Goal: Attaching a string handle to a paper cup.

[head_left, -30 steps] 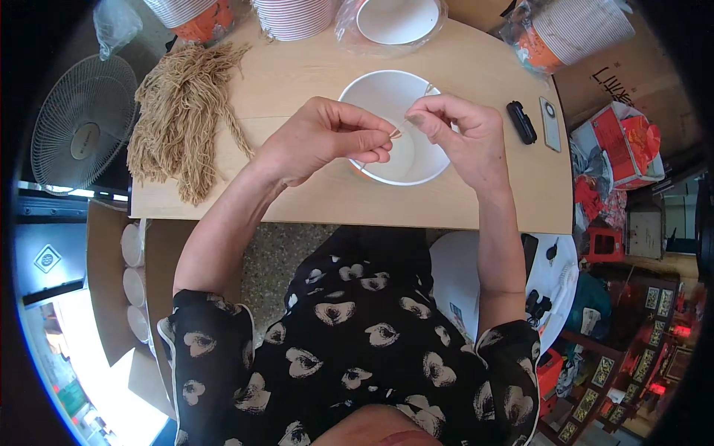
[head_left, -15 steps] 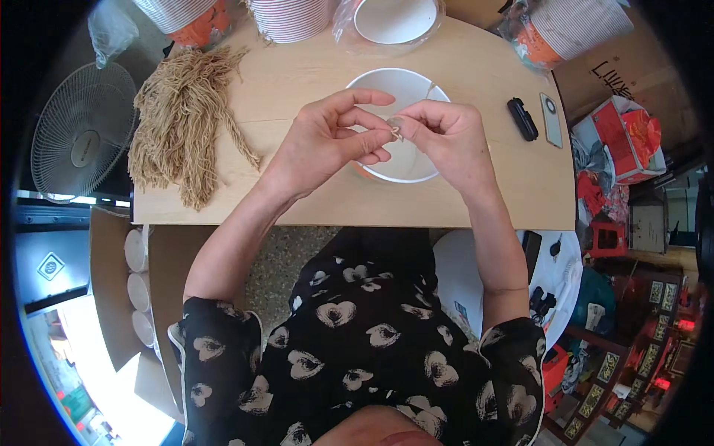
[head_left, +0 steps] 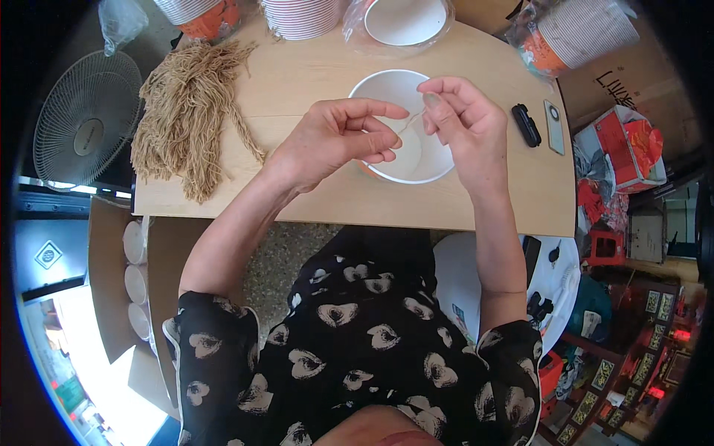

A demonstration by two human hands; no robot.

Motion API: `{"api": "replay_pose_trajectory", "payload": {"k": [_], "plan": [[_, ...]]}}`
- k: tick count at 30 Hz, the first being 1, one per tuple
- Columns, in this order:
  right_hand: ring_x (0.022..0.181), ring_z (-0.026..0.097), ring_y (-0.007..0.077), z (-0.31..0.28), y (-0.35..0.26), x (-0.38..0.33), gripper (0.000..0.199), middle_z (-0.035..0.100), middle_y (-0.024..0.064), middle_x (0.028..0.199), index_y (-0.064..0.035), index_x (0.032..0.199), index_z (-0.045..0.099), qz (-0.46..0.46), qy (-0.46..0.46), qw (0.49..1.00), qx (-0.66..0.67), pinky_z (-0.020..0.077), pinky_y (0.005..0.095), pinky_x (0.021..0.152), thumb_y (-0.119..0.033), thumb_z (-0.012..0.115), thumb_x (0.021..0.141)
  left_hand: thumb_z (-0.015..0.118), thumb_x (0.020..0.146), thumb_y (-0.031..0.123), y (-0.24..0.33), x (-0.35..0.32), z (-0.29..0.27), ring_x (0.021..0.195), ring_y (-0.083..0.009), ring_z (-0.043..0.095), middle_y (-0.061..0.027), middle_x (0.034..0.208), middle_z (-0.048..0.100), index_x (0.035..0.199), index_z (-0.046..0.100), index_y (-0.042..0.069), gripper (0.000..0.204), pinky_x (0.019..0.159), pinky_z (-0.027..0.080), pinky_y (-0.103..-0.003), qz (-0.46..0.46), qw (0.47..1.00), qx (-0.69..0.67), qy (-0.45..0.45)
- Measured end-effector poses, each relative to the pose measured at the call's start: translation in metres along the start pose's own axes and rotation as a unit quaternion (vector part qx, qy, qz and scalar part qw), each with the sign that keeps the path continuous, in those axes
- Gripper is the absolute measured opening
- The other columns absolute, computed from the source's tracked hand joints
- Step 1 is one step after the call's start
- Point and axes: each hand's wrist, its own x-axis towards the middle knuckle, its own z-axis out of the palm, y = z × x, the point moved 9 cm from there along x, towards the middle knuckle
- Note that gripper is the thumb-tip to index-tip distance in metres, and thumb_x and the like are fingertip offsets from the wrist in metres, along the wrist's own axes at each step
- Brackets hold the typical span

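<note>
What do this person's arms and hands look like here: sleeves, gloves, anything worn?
Both forearms are bare, and the left hand and right hand wear no gloves. No rings, watch or bracelets are visible. Short sleeves of a black top printed with pale heart shapes end near the elbows, with a thin pale edge at each cuff.

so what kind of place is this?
Probably a small shop's work corner used for hand assembly: stacked paper cups, a pile of tan twine pieces on the wooden table, and cardboard boxes around it.
</note>
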Motion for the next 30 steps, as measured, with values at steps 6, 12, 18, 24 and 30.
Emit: {"api": "replay_pose_trajectory", "payload": {"k": [6, 12, 18, 24, 30], "plan": [[0.072, 0.059, 0.0048, 0.000, 0.003, 0.007, 0.015, 0.067, 0.0031, 0.078, 0.0036, 0.107, 0.066, -0.019, -0.021, 1.000, -0.008, 0.0436, 0.0194, 0.063, -0.007, 0.060, 0.099, 0.068, 0.092, 0.003, -0.003, 0.002, 0.000, 0.085, -0.0134, 0.069, -0.0101, 0.098, 0.073, 0.121, 0.066, -0.002, 0.030, 0.082, 0.057, -0.026, -0.029, 1.000, -0.003, -0.005], [0.072, 0.059, 0.0047, 0.002, 0.014, 0.015, 0.013, 0.066, 0.0014, 0.076, 0.0018, 0.103, 0.069, -0.038, -0.029, 0.998, -0.047, 0.0448, 0.0200, 0.063, -0.008, 0.063, 0.097, 0.068, 0.095, 0.011, -0.004, 0.006, 0.003, 0.078, -0.0095, 0.068, -0.0068, 0.092, 0.072, 0.114, 0.070, -0.002, 0.023, 0.073, 0.057, -0.021, -0.045, 0.998, 0.012, -0.038], [0.066, 0.057, 0.0075, -0.027, 0.018, -0.024, 0.016, 0.070, 0.0031, 0.080, 0.0042, 0.096, 0.071, 0.052, 0.004, 0.991, -0.121, 0.0460, 0.0227, 0.063, -0.009, 0.063, 0.096, 0.066, 0.097, 0.014, -0.010, 0.008, -0.002, 0.073, -0.0089, 0.068, -0.0056, 0.089, 0.071, 0.113, 0.070, -0.001, 0.022, 0.068, 0.056, -0.018, -0.047, 0.997, -0.053, -0.032], [0.074, 0.059, 0.0086, 0.009, 0.026, -0.033, 0.022, 0.072, 0.0051, 0.092, 0.0027, 0.115, 0.066, 0.054, -0.114, 0.983, -0.131, 0.0476, 0.0241, 0.066, -0.006, 0.056, 0.097, 0.069, 0.095, 0.019, -0.003, 0.005, 0.003, 0.076, -0.0076, 0.068, -0.0046, 0.090, 0.072, 0.109, 0.072, 0.000, 0.024, 0.071, 0.056, -0.018, -0.059, 0.997, -0.027, -0.047], [0.095, 0.062, 0.0138, 0.010, 0.008, -0.031, 0.049, 0.066, 0.0089, 0.125, -0.0047, 0.144, 0.050, -0.040, -0.015, 0.997, -0.064, 0.0503, 0.0280, 0.080, 0.001, 0.054, 0.095, 0.068, 0.096, 0.018, -0.003, 0.005, 0.002, 0.077, -0.0078, 0.068, -0.0044, 0.090, 0.072, 0.107, 0.072, 0.000, 0.022, 0.070, 0.056, -0.018, -0.056, 0.996, -0.048, -0.048]]}}
